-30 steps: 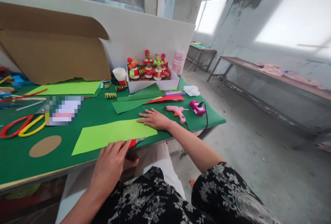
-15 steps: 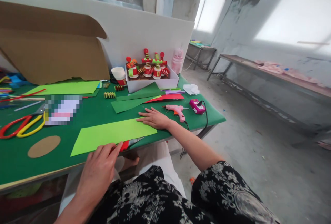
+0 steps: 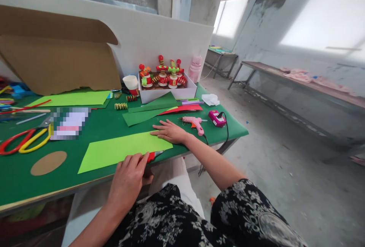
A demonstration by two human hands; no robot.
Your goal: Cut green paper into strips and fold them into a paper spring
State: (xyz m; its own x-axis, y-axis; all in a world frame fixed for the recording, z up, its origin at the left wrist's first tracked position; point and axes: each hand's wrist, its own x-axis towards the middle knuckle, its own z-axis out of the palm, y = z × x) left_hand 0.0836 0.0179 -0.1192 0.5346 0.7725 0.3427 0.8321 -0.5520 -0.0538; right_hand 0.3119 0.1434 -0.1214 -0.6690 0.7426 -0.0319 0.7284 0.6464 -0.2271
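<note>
Lime paper sheet [image 3: 119, 150], long axis left-right; right hand [image 3: 171, 132] flat on right end; left hand [image 3: 129, 176] grip unclear.

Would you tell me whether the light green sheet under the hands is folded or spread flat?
Spread flat: the sheet lies unfolded on the table, the right hand pressing its far corner.
</note>
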